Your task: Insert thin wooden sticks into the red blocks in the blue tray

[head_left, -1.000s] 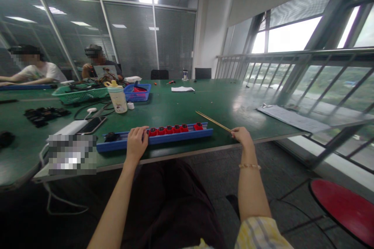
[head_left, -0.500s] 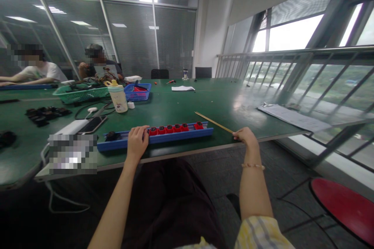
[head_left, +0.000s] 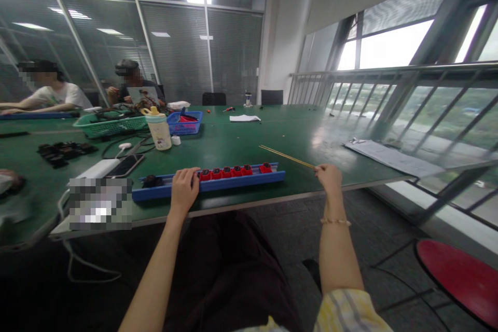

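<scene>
My left hand (head_left: 185, 190) is wrapped over a long blue channel-shaped tray (head_left: 243, 182) near the table's front edge. Its fingertips are beside the leftmost of several red blocks (head_left: 226, 172) with black tops, lined up in the channel. One more red block (head_left: 265, 167) sits apart near the right end. At the left end lies a dark lump (head_left: 151, 181). To the right, my right hand (head_left: 329, 177) pinches the near ends of thin golden rods (head_left: 286, 156), apparently two. Their far ends point left, beyond the tray.
A phone (head_left: 125, 165), white power strip (head_left: 93, 172), cup (head_left: 159, 132), green basket (head_left: 112, 125) and blue basket (head_left: 187, 123) stand left. Black parts (head_left: 66, 152) lie farther left. A clipboard (head_left: 392, 158) lies right. Two people sit at the far left.
My right hand has risen slightly, and the rods now slope less steeply. My left hand stays on the tray. A blurred shape has come in at the far left edge.
</scene>
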The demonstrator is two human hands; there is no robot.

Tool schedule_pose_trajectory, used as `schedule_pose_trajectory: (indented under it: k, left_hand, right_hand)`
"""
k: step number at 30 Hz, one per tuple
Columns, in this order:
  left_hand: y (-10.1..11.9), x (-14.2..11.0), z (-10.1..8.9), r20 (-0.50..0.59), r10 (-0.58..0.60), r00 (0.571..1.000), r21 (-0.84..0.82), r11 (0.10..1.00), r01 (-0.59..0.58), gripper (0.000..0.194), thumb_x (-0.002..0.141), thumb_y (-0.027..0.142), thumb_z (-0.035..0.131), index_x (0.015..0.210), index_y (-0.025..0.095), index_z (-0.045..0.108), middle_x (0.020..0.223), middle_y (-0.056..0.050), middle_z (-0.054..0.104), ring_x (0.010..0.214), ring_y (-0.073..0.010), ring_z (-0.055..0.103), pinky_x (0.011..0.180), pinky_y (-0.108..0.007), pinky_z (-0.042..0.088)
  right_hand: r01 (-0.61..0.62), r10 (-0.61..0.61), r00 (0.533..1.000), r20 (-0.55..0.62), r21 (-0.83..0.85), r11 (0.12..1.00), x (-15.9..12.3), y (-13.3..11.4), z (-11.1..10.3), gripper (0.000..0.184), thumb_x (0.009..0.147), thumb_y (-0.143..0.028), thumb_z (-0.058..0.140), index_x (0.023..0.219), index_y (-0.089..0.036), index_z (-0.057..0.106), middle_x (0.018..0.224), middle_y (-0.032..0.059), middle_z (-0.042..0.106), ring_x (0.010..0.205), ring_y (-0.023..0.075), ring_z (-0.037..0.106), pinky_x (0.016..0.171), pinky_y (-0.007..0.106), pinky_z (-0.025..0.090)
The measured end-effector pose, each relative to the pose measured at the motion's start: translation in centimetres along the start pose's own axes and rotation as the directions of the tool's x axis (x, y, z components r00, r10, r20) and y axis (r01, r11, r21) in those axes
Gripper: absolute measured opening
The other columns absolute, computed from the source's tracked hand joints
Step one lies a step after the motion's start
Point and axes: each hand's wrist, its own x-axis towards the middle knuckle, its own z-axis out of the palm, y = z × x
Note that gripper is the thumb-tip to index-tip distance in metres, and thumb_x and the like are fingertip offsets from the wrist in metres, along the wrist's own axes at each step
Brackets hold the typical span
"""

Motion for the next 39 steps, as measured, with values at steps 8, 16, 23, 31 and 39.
schedule_pose_trajectory:
  k: [8,16,23,31,39]
  left_hand:
    - [0.0,0.0,0.0,-0.007,0.008,1.000,-0.003,1.000,-0.008,0.029,0.096,0.027,0.039,0.106,0.018,0.065,0.100,-0.009,0.068,0.097,-0.0262,0.057,0.091,-0.041,0.045]
    - [-0.2,-0.1,-0.1,-0.030,0.008,1.000,-0.021,1.000,-0.008,0.027,0.096,0.025,0.040,0.109,0.019,0.063,0.100,-0.009,0.067,0.097,-0.0257,0.057,0.091,-0.041,0.046]
    - [-0.3,-0.3,0.1,-0.097,-0.059,0.994,-0.080,0.995,0.051,0.034,0.093,0.023,0.043,0.126,0.018,0.053,0.108,-0.011,0.065,0.100,-0.0259,0.058,0.094,-0.043,0.046]
    - [0.1,-0.1,-0.2,0.006,0.017,1.000,-0.067,0.998,-0.016,0.027,0.093,0.024,0.045,0.112,0.022,0.063,0.108,-0.007,0.069,0.104,-0.0245,0.059,0.097,-0.042,0.046]
    - [0.1,-0.1,-0.2,0.001,0.026,1.000,-0.086,0.996,-0.026,0.026,0.098,0.034,0.045,0.105,0.022,0.067,0.104,-0.007,0.071,0.099,-0.0227,0.060,0.095,-0.041,0.047]
  right_hand:
    - [0.333,-0.330,0.940,-0.084,0.428,0.840,-0.9,-3.0,1.7,0.032,0.087,-0.042,0.051,0.078,-0.019,0.071,0.072,0.0059,0.070,0.072,0.0216,0.063,0.071,0.031,0.042]
    - [0.413,-0.427,0.894,-0.136,0.621,0.666,-3.9,-7.2,7.0,0.029,0.089,-0.044,0.053,0.088,-0.021,0.072,0.079,0.0060,0.071,0.085,0.0244,0.064,0.085,0.038,0.046]
    - [0.480,-0.492,0.857,-0.151,0.580,0.658,-4.2,-7.5,7.4,0.027,0.091,-0.042,0.051,0.087,-0.024,0.071,0.085,0.0077,0.071,0.093,0.0267,0.060,0.089,0.042,0.045]
    - [0.543,-0.551,0.819,-0.162,0.528,0.653,-4.3,-7.7,7.0,0.026,0.093,-0.038,0.049,0.087,-0.024,0.070,0.089,0.0075,0.071,0.096,0.0267,0.057,0.090,0.042,0.042]
    - [0.550,-0.543,0.821,-0.179,0.507,0.664,-4.4,-7.8,6.9,0.026,0.094,-0.040,0.050,0.087,-0.026,0.069,0.091,0.0067,0.072,0.096,0.0264,0.056,0.092,0.043,0.041]
